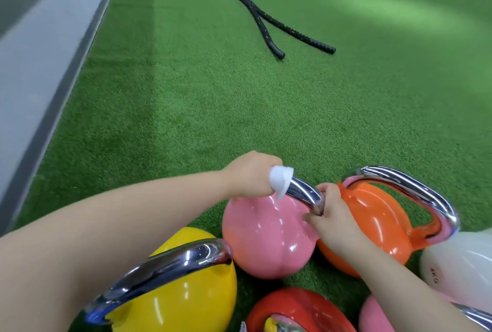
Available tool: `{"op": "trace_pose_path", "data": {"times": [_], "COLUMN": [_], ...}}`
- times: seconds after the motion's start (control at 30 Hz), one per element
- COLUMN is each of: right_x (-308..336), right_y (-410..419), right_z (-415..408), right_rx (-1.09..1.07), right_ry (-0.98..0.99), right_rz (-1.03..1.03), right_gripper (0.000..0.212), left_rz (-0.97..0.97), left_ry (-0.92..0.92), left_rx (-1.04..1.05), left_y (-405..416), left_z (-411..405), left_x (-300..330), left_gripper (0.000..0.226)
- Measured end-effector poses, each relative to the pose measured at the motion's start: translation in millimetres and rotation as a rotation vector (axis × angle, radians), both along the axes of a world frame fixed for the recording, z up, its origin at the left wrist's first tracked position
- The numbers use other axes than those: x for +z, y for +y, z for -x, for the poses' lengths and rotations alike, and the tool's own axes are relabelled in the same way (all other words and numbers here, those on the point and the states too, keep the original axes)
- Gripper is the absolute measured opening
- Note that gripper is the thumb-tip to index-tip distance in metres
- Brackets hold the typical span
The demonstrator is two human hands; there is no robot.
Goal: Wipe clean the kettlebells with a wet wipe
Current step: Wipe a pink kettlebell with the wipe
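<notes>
Pink and glossy, the pink kettlebell (269, 236) sits on the green turf (186, 118) among its neighbours. From the head camera, our left hand (250, 174) curls round the far end of its chrome handle (306, 193), pinching a white wet wipe (281, 178) against the metal. Our right hand (332, 222) grips the handle's near end. An orange kettlebell (372, 225) touches it on the right, a yellow kettlebell (186, 291) lies near left, and black battle ropes (266, 20) lie well apart.
</notes>
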State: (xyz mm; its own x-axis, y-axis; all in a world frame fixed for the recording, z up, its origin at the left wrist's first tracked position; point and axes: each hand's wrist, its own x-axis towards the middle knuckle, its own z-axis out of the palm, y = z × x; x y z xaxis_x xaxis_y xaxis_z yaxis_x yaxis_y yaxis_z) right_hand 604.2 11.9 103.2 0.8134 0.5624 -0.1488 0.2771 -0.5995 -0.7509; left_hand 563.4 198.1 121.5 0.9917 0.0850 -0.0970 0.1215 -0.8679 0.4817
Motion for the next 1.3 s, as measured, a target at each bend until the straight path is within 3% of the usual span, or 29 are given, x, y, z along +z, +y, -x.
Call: {"op": "trace_pose_path", "data": {"times": [0.1,0.3,0.43,0.7,1.03,1.2,1.3], "right_x": [1,0,0,-1,-3,-4,-5], "right_y": [1,2,2,2,1,0,0], "right_z": [3,4,4,4,6,4,2], "right_rx": [-0.020,-0.025,-0.021,-0.029,-0.033,-0.029,-0.026], "right_ry": [-0.016,-0.029,-0.037,-0.057,-0.051,-0.037,-0.036], "right_rz": [-0.016,-0.022,-0.026,-0.014,-0.019,-0.011,-0.014], "right_gripper": [0.046,0.044,0.043,0.045,0.049,0.051,0.052], "left_rz": [-0.005,0.272,0.531,0.808,1.027,1.096,1.049], "left_ry": [-0.234,-0.305,-0.271,-0.186,-0.118,-0.097,-0.037], "left_rx": [0.121,0.321,0.467,0.521,0.611,0.707,0.609], "left_y": [-6,-2,0,1,-6,-8,-1], "left_z": [9,14,17,22,28,25,23], "left_x": [-16,-35,-46,-65,-73,-75,-69], "left_gripper": [0.035,0.037,0.036,0.023,0.016,0.031,0.021]}}
